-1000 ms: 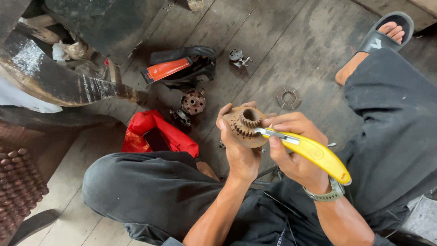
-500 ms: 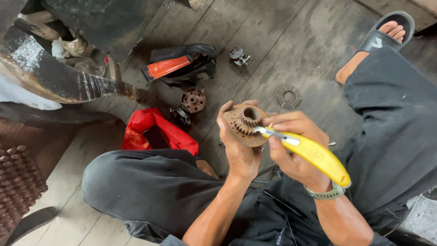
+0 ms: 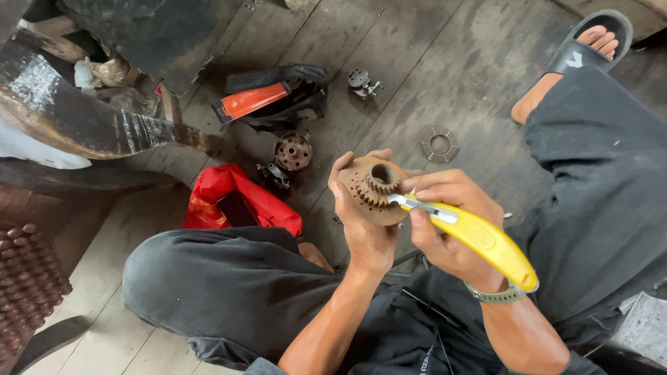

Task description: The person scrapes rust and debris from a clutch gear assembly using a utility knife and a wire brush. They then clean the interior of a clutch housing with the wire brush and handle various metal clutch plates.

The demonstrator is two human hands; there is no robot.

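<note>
Red cloth (image 3: 240, 201), round metal ring (image 3: 439, 144) beside gear-holding hands (image 3: 410, 222).

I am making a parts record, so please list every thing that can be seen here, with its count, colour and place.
gear part: 1, rusty brown, held in left hand
utility knife: 1, yellow, in right hand, tip against the gear part
red bag: 1, red, floor beside left knee
orange-and-black tool: 1, floor, upper middle
round hub part: 1, rusty, floor above red bag
small metal part: 1, grey, floor, top middle
toothed ring: 1, grey, floor right of the gear part
sandal: 1, black, on foot, top right
wristband: 1, grey-green, right wrist
left hand: 1
right hand: 1
</note>
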